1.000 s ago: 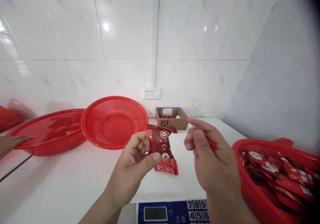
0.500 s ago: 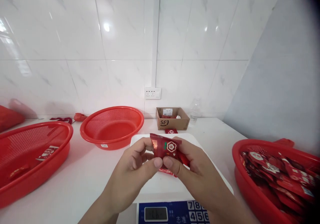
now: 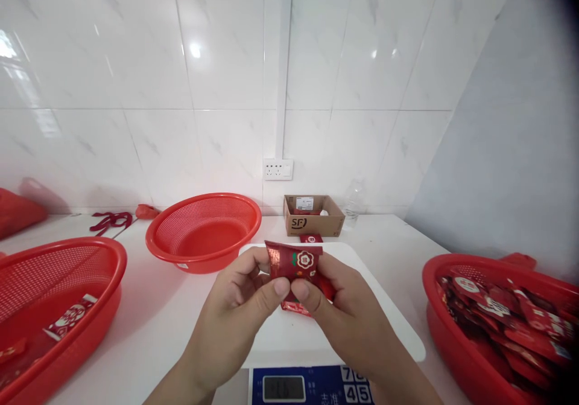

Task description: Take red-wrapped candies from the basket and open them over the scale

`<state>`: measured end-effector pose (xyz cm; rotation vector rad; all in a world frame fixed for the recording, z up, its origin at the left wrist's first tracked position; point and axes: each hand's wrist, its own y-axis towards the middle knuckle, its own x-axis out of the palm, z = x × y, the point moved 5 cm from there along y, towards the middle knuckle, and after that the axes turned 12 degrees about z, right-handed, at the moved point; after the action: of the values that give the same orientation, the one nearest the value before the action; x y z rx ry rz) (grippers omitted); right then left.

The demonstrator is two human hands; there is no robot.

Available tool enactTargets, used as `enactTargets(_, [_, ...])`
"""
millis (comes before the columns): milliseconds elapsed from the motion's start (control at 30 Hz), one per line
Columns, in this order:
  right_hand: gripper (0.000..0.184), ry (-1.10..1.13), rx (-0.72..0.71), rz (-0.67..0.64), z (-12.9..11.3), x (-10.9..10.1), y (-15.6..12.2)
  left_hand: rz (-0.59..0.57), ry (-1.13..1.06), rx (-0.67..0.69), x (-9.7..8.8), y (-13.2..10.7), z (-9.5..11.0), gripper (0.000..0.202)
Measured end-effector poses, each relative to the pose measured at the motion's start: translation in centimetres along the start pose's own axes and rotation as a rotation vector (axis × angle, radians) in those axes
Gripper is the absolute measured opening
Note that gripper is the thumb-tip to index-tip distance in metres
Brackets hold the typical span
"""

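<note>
Between my two hands is a small dark-red packet [image 3: 289,261] printed with a white flower and green leaves. My left hand [image 3: 244,308] pinches its left side with thumb and fingers. On the other side, my right hand [image 3: 348,302] grips it, its thumb tip beside the left one. A second shiny red packet [image 3: 296,308] shows just below; whether it is held or lies underneath, I cannot tell. Both hands are above the white platform [image 3: 271,350] of a scale, whose blue panel [image 3: 312,387] and dim display [image 3: 284,388] face me.
A red basket [image 3: 446,266] heaped with red packets stands at right. On the left, another red basket [image 3: 115,260] holds a few packets. Farther back are a third red basket [image 3: 203,260], a cardboard box [image 3: 316,224] and a clear plastic bottle [image 3: 356,200] by the tiled wall.
The left basket has shifted toward the left and nearer, with its packets. Both hands have moved slightly left with the packet, which is turned a little.
</note>
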<state>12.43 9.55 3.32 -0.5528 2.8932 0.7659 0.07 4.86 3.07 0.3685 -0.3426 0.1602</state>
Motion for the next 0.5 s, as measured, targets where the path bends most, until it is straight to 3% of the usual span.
enactTargets(300, [0.06,0.08,0.033,-0.071,0.1,0.9,-0.1,0.027,-0.017,-0.042,0.0,-0.1,-0.6,0.012])
enactTargets(400, [0.054,0.18,0.008,-0.078,-0.1,1.2,-0.2,0.019,0.001,-0.074,0.1,0.0,-0.6,0.017])
enactTargets(500, [0.045,0.274,0.014,-0.103,-0.3,1.4,-0.4,-0.061,0.034,-0.084,0.5,-0.1,-0.6,0.024])
